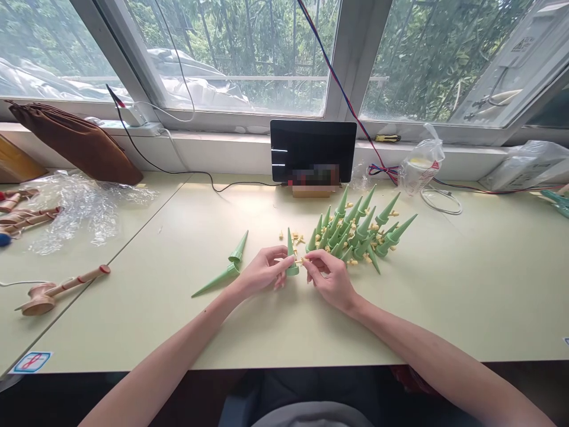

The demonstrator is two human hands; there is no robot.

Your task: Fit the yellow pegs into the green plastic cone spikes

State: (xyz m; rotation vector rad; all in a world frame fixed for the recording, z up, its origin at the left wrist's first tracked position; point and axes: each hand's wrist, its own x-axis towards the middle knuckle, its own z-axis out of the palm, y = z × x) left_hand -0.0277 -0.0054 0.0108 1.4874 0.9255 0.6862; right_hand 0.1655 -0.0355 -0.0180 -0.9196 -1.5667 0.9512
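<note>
My left hand (265, 271) is closed around a green plastic spike (291, 255), holding it upright with its tip pointing up. Between the fingertips of my right hand (328, 277) is a small yellow valve (300, 261), pinched at the side of the spike; whether it is seated there I cannot tell. Left of my left hand lie two loose green spikes (217, 280). A cluster of several green spikes (355, 228) with yellow valves stands beyond my right hand. Just behind the held spike, several loose yellow valves (297, 237) are scattered.
A dark tablet (313, 151) leans by the window sill. Wooden kendama toys (66, 290) and crumpled clear plastic wrap (95, 210) lie at the left. A brown bag (80, 142) rests behind them. A bagged cup (422, 166) and a coiled white cable (442, 201) sit back right.
</note>
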